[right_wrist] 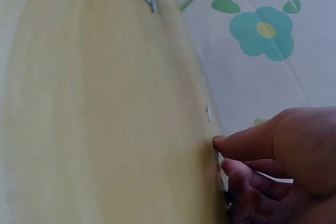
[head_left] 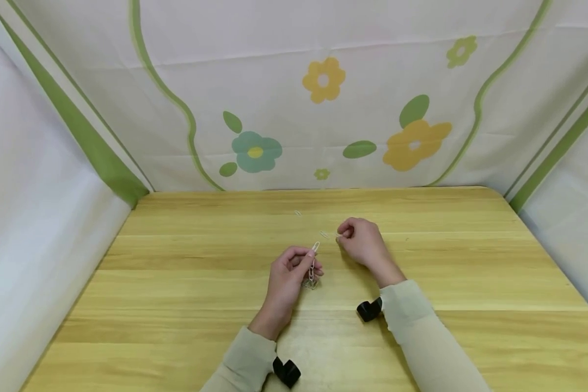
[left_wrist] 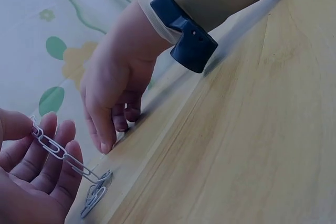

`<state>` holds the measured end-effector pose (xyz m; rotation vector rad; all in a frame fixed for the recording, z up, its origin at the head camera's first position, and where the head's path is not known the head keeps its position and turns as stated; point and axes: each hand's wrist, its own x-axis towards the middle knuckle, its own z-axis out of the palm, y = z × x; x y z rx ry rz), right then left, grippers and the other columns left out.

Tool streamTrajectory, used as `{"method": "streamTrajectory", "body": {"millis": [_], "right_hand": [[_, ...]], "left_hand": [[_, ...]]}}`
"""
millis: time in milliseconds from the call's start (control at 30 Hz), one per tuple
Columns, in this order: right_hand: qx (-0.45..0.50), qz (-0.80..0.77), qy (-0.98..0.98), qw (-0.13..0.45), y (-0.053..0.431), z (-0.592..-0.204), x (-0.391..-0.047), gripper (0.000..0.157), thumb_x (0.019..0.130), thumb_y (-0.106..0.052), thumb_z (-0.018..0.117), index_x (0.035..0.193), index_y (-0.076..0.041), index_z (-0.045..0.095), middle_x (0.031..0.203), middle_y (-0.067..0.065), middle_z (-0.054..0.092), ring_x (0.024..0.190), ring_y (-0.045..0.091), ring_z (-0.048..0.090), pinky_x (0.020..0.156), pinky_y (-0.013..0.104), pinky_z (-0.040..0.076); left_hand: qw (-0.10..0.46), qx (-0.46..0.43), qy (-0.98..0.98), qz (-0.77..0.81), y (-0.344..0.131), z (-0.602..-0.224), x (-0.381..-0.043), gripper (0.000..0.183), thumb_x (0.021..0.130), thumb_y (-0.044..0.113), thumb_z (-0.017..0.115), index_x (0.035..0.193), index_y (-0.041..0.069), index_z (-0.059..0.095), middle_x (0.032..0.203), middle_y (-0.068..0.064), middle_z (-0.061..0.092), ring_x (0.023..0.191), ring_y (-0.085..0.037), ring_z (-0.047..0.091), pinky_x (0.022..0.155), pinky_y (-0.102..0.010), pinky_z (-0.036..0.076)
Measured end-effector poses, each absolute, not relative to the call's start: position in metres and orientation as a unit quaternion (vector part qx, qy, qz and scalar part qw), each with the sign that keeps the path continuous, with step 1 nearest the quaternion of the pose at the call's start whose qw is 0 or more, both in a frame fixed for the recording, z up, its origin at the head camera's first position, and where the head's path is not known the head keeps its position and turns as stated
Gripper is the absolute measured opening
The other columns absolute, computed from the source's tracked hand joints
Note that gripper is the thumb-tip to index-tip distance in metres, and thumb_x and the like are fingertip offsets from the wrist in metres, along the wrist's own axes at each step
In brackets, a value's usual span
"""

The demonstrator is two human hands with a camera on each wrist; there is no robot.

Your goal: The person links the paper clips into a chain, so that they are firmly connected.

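Observation:
My left hand pinches the upper end of a chain of linked silver paper clips between thumb and forefinger. The chain slants down past the other fingers, and its lower links bunch together by the tabletop. To the right, my right hand is lowered to the table, thumb and forefinger pinching a paper clip mostly hidden by the fingertips. Just left of those fingertips lies a loose paper clip. Another loose paper clip lies farther back.
The wooden table spans the area below both hands. A white curtain with printed flowers hangs along its back edge, and more white cloth hangs at the sides. Black wrist cameras sit at both cuffs.

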<state>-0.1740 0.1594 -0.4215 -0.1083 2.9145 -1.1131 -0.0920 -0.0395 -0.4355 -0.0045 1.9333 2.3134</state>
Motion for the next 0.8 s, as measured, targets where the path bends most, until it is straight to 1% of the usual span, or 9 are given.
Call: {"method": "streamTrajectory", "body": {"millis": [133, 267, 367, 433, 533, 633, 800], "right_hand": [[-0.025, -0.347, 0.937, 0.012, 0.160, -0.424, -0.172, 0.009, 0.101, -0.015, 0.073, 0.103, -0.006, 0.074, 0.092, 0.008, 0.071, 0.082, 0.021, 0.063, 0.074, 0.034, 0.051], [-0.023, -0.369, 0.929, 0.029, 0.165, -0.425, -0.168, 0.011, 0.102, -0.018, 0.073, 0.102, -0.007, 0.073, 0.092, 0.007, 0.070, 0.080, 0.019, 0.062, 0.072, 0.030, 0.049], [-0.024, -0.448, 0.892, 0.055, 0.170, -0.425, -0.163, 0.014, 0.103, -0.020, 0.073, 0.107, -0.006, 0.072, 0.096, 0.008, 0.071, 0.080, 0.018, 0.061, 0.070, 0.029, 0.051], [-0.018, -0.517, 0.853, 0.077, 0.174, -0.425, -0.158, 0.016, 0.104, -0.020, 0.072, 0.111, -0.005, 0.070, 0.097, 0.010, 0.072, 0.079, 0.018, 0.062, 0.068, 0.028, 0.053], [-0.007, -0.593, 0.798, 0.105, 0.179, -0.425, -0.151, 0.019, 0.106, -0.019, 0.071, 0.114, -0.003, 0.066, 0.096, 0.012, 0.074, 0.076, 0.018, 0.065, 0.065, 0.028, 0.055], [-0.002, -0.625, 0.772, 0.120, 0.182, -0.427, -0.144, 0.021, 0.105, -0.019, 0.071, 0.115, -0.002, 0.065, 0.094, 0.011, 0.076, 0.075, 0.017, 0.068, 0.068, 0.028, 0.057], [-0.005, -0.656, 0.746, 0.110, 0.180, -0.433, -0.137, 0.021, 0.104, -0.017, 0.073, 0.113, 0.000, 0.066, 0.092, 0.009, 0.078, 0.075, 0.016, 0.070, 0.071, 0.028, 0.060]], "left_hand": [[0.066, -0.002, 0.638, 0.767, -0.038, -0.436, -0.092, 0.033, 0.109, 0.023, 0.066, 0.126, -0.006, 0.065, 0.098, -0.010, 0.075, 0.083, -0.016, 0.074, 0.077, -0.028, 0.064], [0.069, -0.005, 0.638, 0.767, -0.036, -0.437, -0.091, 0.032, 0.109, 0.022, 0.067, 0.125, -0.005, 0.065, 0.097, -0.009, 0.075, 0.082, -0.016, 0.074, 0.077, -0.028, 0.064], [0.070, -0.008, 0.639, 0.766, -0.036, -0.437, -0.090, 0.031, 0.109, 0.022, 0.067, 0.124, -0.005, 0.066, 0.098, -0.011, 0.075, 0.082, -0.016, 0.073, 0.076, -0.028, 0.064], [0.071, -0.007, 0.638, 0.767, -0.036, -0.436, -0.090, 0.031, 0.109, 0.022, 0.067, 0.125, -0.005, 0.066, 0.100, -0.015, 0.075, 0.082, -0.016, 0.073, 0.076, -0.029, 0.064], [0.070, -0.003, 0.637, 0.767, -0.036, -0.435, -0.090, 0.032, 0.109, 0.021, 0.067, 0.125, -0.006, 0.065, 0.102, -0.019, 0.075, 0.082, -0.015, 0.073, 0.076, -0.029, 0.064], [0.071, -0.003, 0.636, 0.769, -0.036, -0.434, -0.090, 0.032, 0.109, 0.020, 0.067, 0.125, -0.007, 0.064, 0.104, -0.022, 0.074, 0.082, -0.016, 0.073, 0.076, -0.030, 0.065], [0.069, -0.002, 0.638, 0.767, -0.037, -0.434, -0.090, 0.030, 0.109, 0.020, 0.066, 0.124, -0.006, 0.065, 0.102, -0.019, 0.074, 0.082, -0.016, 0.073, 0.076, -0.031, 0.065]]}}
